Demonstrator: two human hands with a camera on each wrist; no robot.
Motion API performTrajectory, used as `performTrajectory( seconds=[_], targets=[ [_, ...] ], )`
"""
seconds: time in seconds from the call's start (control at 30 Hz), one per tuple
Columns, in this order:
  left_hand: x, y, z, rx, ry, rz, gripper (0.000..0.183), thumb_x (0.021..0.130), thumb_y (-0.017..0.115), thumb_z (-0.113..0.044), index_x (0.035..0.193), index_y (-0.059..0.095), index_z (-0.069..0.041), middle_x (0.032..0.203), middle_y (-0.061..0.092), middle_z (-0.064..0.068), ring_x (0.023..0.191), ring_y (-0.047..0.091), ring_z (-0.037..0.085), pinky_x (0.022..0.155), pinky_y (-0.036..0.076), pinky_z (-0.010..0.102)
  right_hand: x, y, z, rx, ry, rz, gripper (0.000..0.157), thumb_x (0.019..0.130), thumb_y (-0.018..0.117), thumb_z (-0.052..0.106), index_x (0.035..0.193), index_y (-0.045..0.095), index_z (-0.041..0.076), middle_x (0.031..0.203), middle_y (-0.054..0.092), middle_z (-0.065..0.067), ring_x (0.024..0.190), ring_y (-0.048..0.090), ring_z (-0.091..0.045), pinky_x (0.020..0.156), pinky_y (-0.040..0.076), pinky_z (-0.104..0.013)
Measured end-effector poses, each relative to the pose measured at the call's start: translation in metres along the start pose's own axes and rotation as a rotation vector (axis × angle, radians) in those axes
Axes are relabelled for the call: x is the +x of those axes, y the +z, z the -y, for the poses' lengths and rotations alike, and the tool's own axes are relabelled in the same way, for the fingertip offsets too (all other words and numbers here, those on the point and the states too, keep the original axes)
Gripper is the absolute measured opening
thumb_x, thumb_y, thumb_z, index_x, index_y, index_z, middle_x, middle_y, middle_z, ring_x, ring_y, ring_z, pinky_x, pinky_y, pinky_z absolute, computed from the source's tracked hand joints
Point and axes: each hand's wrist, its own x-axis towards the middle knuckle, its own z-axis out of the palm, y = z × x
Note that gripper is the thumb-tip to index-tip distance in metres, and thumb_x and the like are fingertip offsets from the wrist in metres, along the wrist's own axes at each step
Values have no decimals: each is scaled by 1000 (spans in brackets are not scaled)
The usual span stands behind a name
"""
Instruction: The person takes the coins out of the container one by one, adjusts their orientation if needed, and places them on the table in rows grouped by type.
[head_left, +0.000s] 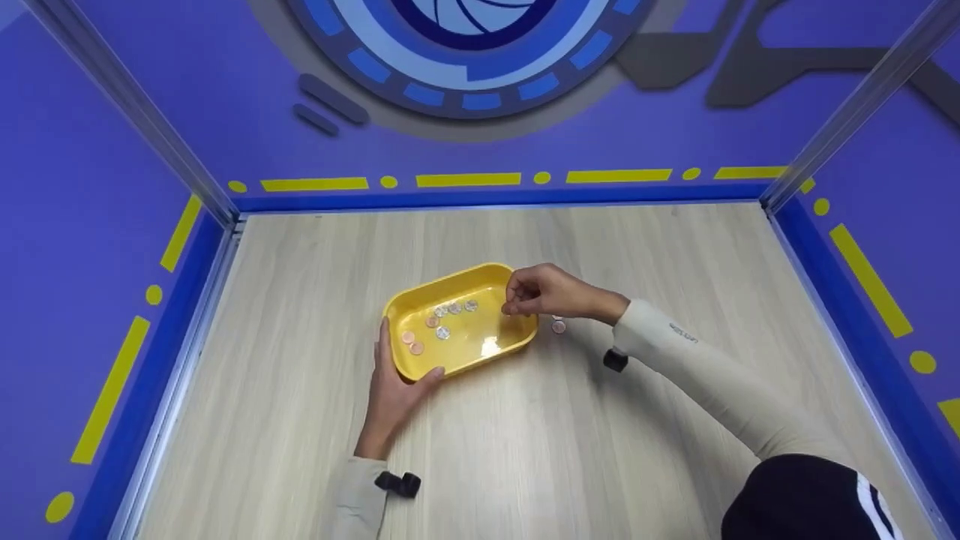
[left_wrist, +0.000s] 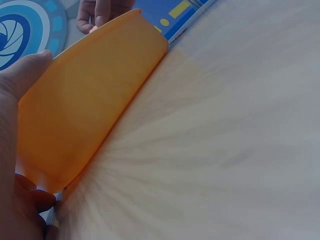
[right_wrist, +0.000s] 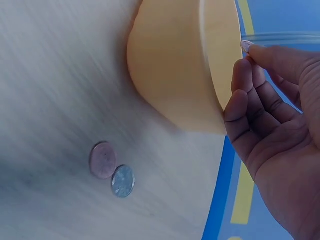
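Observation:
A yellow plastic tub (head_left: 465, 358) sits on the table, tilted slightly counter-clockwise in the head view. My left hand (head_left: 396, 397) grips its left end, thumb on the near rim and fingers along the outer wall. Above the tub's right end, my right hand (head_left: 547, 291) pinches a coin (right_wrist: 246, 46) between thumb and fingertip. Several silver coins (head_left: 443, 333) and copper coins (head_left: 408, 337) lie spread on the tub floor, mostly in its left half. Outside it, below the right wrist, a copper coin (right_wrist: 103, 160) and a silver coin (right_wrist: 123, 181) lie touching on the table.
The pale wood-look table (head_left: 315, 300) is bounded by a blue back wall (head_left: 187, 90) and side walls with yellow markings. Metal framing runs along the left edge and up the corners. A black wrist camera (head_left: 616, 360) hangs under the right sleeve.

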Motion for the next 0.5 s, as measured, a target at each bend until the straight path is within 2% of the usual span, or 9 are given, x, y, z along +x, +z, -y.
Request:
performTrajectory(
  seconds=[0.23, 0.33, 0.5],
  targets=[
    [0, 0, 0, -13, 5, 3, 130, 87, 93, -36, 179, 3, -23, 170, 35, 16, 144, 51, 29, 119, 39, 49, -20, -6, -12, -9, 7, -84, 11, 101, 84, 21, 104, 77, 13, 89, 73, -2, 76, 60, -18, 68, 52, -24],
    [0, 0, 0, -13, -2, 3, 130, 86, 93, -35, 179, 3, -21, 169, 36, 17, 145, 50, 29, 120, 38, 50, -29, -8, -18, -6, 16, -124, 13, 100, 85, 23, 104, 77, 13, 86, 72, -3, 74, 59, -18, 66, 49, -23],
    [0, 1, 0, -18, -10, 2, 131, 86, 93, -35, 179, 3, -21, 164, 39, 17, 143, 52, 29, 120, 38, 49, -43, -10, -28, 28, 33, -180, 15, 99, 86, 22, 103, 78, 11, 89, 74, -6, 75, 61, -18, 66, 51, -23]
  ],
)
